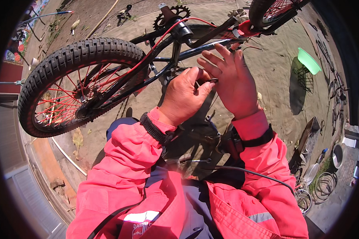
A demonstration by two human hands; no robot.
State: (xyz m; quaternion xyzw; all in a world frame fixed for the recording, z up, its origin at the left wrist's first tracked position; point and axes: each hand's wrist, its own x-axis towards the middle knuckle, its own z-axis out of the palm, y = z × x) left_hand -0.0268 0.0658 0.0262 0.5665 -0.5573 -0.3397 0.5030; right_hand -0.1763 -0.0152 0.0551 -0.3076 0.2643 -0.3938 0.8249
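My left hand (185,93) is closed in a pinch on a small dark ring-like piece (213,80), whose exact kind I cannot make out. Beside it, the fingers of my right hand (236,81) are stretched out and spread, and its palm faces the piece. Just beyond both hands is a black bicycle frame (203,49) with a red cable (157,44) along it. Its knobby-tyred wheel (83,47) with red spokes fills the left side, and a toothed chainring (181,12) shows at the top.
A wrench (197,161) lies on the ground cloth near my lap. To the right, a light green basin (309,60) rests against a black wire rack (305,79). Coiled hoops (325,187) lie at the lower right. A second wheel (273,12) is at the top right.
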